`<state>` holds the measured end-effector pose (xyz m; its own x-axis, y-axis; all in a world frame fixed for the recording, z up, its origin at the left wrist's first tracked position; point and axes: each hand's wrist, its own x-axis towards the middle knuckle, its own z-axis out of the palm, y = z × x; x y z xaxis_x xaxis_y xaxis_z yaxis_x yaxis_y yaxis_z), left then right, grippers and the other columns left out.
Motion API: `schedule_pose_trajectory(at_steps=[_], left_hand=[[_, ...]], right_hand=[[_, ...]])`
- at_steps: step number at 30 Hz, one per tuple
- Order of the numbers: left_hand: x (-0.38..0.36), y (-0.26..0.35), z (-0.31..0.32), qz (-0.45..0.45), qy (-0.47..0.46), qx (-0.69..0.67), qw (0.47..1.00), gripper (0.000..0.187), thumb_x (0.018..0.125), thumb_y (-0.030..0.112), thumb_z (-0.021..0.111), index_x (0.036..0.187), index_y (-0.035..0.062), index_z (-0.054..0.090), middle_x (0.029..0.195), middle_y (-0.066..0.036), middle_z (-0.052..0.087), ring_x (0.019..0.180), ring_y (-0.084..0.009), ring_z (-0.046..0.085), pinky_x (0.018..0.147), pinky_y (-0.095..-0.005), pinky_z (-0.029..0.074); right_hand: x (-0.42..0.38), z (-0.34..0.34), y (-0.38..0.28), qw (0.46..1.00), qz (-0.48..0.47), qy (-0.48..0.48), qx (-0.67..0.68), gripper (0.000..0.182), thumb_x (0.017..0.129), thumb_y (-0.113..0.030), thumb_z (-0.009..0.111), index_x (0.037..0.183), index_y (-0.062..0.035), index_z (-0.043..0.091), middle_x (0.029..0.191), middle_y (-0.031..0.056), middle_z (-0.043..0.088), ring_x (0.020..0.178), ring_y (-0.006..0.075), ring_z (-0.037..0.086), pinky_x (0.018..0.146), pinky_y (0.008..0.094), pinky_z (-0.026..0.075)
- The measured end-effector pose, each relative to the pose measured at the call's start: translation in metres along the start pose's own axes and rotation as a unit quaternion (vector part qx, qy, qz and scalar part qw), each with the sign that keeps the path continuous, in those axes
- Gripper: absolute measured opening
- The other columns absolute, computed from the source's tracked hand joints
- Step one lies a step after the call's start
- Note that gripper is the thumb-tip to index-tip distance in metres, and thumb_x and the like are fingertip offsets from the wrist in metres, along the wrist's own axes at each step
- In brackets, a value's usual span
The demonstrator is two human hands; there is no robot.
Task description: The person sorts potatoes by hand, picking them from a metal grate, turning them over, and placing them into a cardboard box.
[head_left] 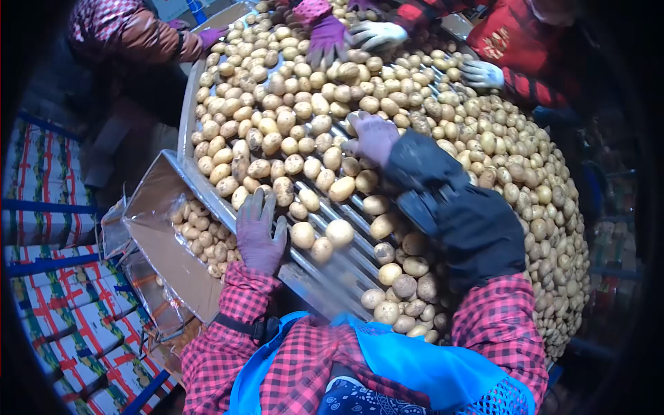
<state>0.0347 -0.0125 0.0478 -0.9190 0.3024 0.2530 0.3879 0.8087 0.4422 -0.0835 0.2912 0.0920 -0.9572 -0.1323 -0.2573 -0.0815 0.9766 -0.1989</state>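
My left hand (pixel 261 232), in a grey-purple glove, rests at the near left rim of the sorting table with its fingers spread, close to some potatoes (pixel 283 191). My right hand (pixel 375 138), also gloved, reaches across the middle of the table. Its thumb and forefinger stand apart over the potatoes beside it, and I see nothing held; its other fingers are partly hidden. Between my hands, metal rollers (pixel 356 238) show through a gap, with a few loose potatoes (pixel 339 234) on them.
A big heap of potatoes (pixel 515 166) covers the right side. Below the left rim stands an open cardboard box (pixel 162 256) with potatoes inside. Co-workers' gloved hands (pixel 328 40) work at the far side, one white glove (pixel 483 74) at right. Printed cartons (pixel 76 335) are stacked at left.
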Motion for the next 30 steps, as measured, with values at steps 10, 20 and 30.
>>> schedule_pose_trajectory(at_steps=[10,20,30], left_hand=[[-0.006,-0.006,-0.003,-0.023,0.053,-0.036,0.998,0.057,0.085,0.013,0.067,0.14,0.0095,0.051,0.141,-0.017,0.05,0.133,-0.0342,0.045,0.111,-0.0433,0.036],[-0.044,0.034,-0.011,-0.303,-0.049,-0.908,0.285,0.038,0.1,0.026,0.049,0.134,0.0098,0.056,0.141,-0.013,0.051,0.129,-0.0314,0.049,0.098,-0.0424,0.05],[-0.076,0.0,-0.035,-0.345,0.025,-0.853,0.391,0.055,0.093,0.014,0.053,0.146,0.0057,0.041,0.146,-0.014,0.047,0.129,-0.0289,0.051,0.102,-0.0451,0.049]], right_hand=[[0.023,0.02,0.001,0.97,-0.005,0.112,0.217,0.047,0.085,-0.022,0.064,0.13,-0.0083,0.058,0.117,0.0186,0.063,0.107,0.03,0.062,0.091,0.0427,0.05],[-0.128,-0.021,-0.081,0.944,-0.134,-0.027,0.299,0.061,0.085,-0.035,0.073,0.138,-0.0123,0.053,0.123,0.0144,0.062,0.116,0.0249,0.059,0.099,0.0367,0.048],[-0.125,0.075,-0.139,0.99,-0.124,-0.044,-0.046,0.065,0.077,-0.044,0.075,0.125,-0.0078,0.05,0.111,0.0162,0.062,0.099,0.0337,0.063,0.08,0.0454,0.051]])
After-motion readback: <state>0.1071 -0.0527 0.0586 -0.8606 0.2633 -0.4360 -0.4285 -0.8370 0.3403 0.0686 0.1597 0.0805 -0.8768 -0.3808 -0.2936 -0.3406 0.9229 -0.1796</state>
